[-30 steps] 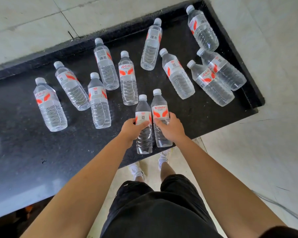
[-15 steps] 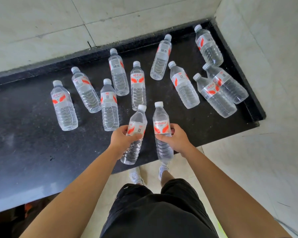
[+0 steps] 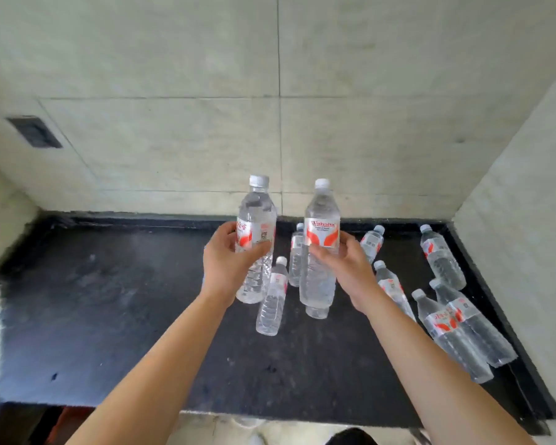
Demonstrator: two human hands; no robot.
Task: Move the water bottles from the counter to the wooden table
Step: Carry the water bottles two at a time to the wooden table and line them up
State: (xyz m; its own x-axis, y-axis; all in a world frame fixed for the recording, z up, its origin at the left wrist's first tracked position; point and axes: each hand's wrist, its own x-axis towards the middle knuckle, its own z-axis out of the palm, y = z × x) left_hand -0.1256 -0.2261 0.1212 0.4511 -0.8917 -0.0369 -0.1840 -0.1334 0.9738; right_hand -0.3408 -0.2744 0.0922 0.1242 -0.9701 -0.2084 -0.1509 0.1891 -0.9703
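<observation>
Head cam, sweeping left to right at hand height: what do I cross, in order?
wall recess → left hand → left-held bottle → right-held bottle → right hand → back bottle by the right wall. The bottles clustered between and behind the hands overlap and are left out.

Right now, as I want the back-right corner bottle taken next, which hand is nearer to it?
Right. The right hand is to the left of the corner bottle; the left hand is farther left, beyond the right hand.
</observation>
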